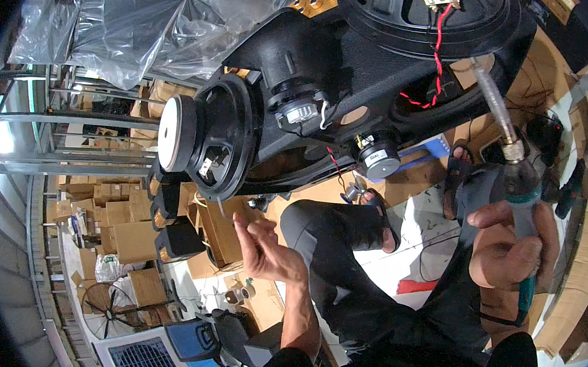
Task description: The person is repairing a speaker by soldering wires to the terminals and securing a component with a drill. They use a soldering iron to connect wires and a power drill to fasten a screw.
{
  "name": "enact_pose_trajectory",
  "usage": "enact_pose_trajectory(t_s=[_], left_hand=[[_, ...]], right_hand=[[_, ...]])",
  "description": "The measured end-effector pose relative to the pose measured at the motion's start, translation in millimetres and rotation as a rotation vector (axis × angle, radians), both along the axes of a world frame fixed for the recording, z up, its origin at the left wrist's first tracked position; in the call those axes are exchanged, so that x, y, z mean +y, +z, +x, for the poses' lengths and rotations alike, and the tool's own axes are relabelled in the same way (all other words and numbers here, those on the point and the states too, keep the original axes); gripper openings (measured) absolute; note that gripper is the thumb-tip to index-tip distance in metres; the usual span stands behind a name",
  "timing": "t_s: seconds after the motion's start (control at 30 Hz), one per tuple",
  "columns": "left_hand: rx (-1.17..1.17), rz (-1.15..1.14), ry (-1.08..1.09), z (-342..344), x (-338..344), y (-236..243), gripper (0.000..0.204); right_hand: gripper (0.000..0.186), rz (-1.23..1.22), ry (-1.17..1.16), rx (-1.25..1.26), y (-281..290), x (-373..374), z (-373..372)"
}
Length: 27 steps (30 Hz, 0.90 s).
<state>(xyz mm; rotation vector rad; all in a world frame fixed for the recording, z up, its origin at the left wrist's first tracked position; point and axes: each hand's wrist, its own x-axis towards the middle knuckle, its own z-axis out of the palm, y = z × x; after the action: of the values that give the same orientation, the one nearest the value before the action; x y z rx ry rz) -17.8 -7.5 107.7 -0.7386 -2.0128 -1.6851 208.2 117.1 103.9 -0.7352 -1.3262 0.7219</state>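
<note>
My right hand (512, 253) is wrapped round a power screwdriver (523, 186) with a teal and grey grip. Its long bit, in a clear sleeve, points up toward the large woofer (426, 18) at the top. Below and left, my left hand (272, 253) is closed with thumb and fingers pinched together; whatever they hold is too small to make out. It is just under the rim of a second woofer (206, 135) with a pale round back. A horn with its compression driver (295, 108) lies on the black speaker cabinet (371, 63). Twisted red and black wires (438, 55) hang from the large woofer.
A smaller round driver (379, 157) hangs at the cabinet's near side. Plastic-wrapped goods (147, 10) stand at upper left. Cardboard boxes (132, 234), a fan (108, 311) and a blue chair (194, 348) are at left. Flattened cardboard (582, 271) lies on the right. Another person's sandalled foot (461, 158) is near the cabinet.
</note>
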Motion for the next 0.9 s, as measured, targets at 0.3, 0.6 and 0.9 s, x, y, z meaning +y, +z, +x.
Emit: enact_pose_trajectory(t_s=[0.3, 0.6, 0.9], left_hand=[[0.132, -0.141, -0.141, 14, -10, -3, 0.044], [0.214, -0.08, -0.418, 28, 30, 24, 0.017], [0.099, -0.235, -0.599, 75, 106, 72, 0.017]], right_hand=[[0.042, -0.096, -0.135, 0.282, -1, 8, 6], [0.022, -0.124, 0.041, 0.432, 38, 50, 33], [0.02, -0.184, 0.218, 0.207, 71, 98, 33]])
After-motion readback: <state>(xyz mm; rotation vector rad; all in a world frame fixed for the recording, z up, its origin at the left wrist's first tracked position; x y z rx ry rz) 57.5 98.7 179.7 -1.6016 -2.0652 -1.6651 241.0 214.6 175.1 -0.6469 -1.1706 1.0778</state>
